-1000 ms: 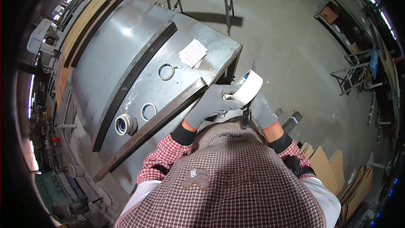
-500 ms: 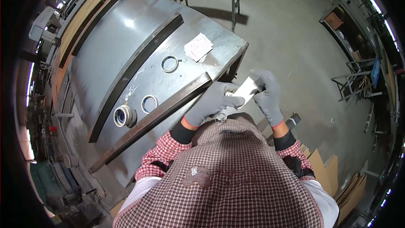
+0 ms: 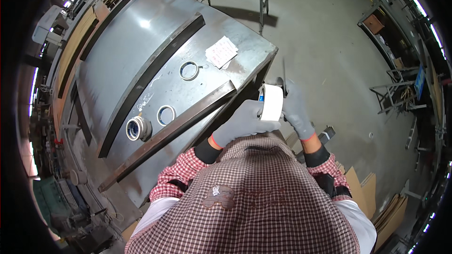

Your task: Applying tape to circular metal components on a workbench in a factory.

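In front of my apron, my left hand (image 3: 247, 118), in a grey glove, is closed around a roll of white tape (image 3: 272, 103) with a bit of blue on its inner side. The roll stands on edge with its broad white face toward me. My right hand (image 3: 295, 108), gloved alike, is at the roll's right side with its fingers curled. A thin dark blade-like tool (image 3: 284, 73) sticks up from those fingers; its lower part is hidden. On the metal table to the left lie a tape ring (image 3: 189, 63), another ring (image 3: 173, 115) and stacked tape rolls (image 3: 134, 131).
The metal-topped table (image 3: 155, 14) bears a long dark steel bar (image 3: 155, 80), a nearer brown bar (image 3: 174, 136) and a stack of paper slips (image 3: 221, 52). Its corner is close to my hands. Cardboard sheets (image 3: 362, 188) lean at lower right; trestle legs (image 3: 262, 4) stand beyond.
The tape roll has turned from slanted to upright between my hands. A thin dark tool now shows at my right hand. My left hand has moved slightly lower.
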`<state>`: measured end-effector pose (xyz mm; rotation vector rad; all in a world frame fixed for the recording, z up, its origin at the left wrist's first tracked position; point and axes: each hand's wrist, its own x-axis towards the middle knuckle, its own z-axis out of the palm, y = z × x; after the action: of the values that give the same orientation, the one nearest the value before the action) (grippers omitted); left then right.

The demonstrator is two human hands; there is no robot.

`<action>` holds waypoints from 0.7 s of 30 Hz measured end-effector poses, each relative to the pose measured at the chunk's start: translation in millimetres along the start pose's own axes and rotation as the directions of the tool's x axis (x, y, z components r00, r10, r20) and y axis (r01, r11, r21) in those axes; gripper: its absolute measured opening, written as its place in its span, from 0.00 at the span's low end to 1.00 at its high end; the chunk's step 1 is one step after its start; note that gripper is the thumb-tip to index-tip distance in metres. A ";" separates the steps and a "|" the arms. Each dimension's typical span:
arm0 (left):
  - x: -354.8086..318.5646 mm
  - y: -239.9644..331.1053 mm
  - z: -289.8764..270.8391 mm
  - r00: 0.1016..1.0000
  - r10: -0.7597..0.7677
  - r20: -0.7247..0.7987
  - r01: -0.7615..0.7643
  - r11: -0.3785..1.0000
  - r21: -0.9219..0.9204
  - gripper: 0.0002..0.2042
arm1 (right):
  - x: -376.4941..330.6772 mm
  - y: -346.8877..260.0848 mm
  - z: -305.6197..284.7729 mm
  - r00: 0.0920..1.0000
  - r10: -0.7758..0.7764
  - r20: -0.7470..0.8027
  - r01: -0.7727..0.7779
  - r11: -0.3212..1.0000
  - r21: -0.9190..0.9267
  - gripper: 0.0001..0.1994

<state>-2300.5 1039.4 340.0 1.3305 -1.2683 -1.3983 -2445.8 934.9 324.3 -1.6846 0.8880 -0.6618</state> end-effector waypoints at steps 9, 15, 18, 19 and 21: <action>0.2 -7.1 -20.6 0.989 0.062 -0.133 -0.029 0.972 0.235 0.15 | -32.8 -22.0 -57.4 0.921 -0.174 0.347 0.351 0.758 -0.550 0.15; 3.0 -8.8 -20.4 0.990 0.061 -0.126 -0.022 0.956 0.292 0.14 | -30.7 -24.0 -56.2 0.921 -0.130 0.368 0.346 0.708 -0.615 0.14; 5.1 -7.6 -19.2 0.980 0.156 -0.121 -0.115 0.948 0.298 0.14 | -30.4 -26.3 -57.3 0.918 -0.099 0.384 0.340 0.693 -0.636 0.12; 5.6 -7.7 -19.2 0.974 0.193 -0.118 -0.153 0.945 0.289 0.14 | -30.6 -27.5 -57.2 0.917 -0.085 0.390 0.337 0.689 -0.642 0.12; 8.2 -15.2 -22.4 0.981 0.156 -0.118 -0.100 0.920 0.380 0.14 | -31.0 -29.6 -54.6 0.925 -0.038 0.378 0.300 0.682 -0.667 0.11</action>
<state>-2278.1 1031.0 324.9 1.5382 -1.5428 -0.9784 -2499.7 935.1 368.0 -2.5288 0.7834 -0.0987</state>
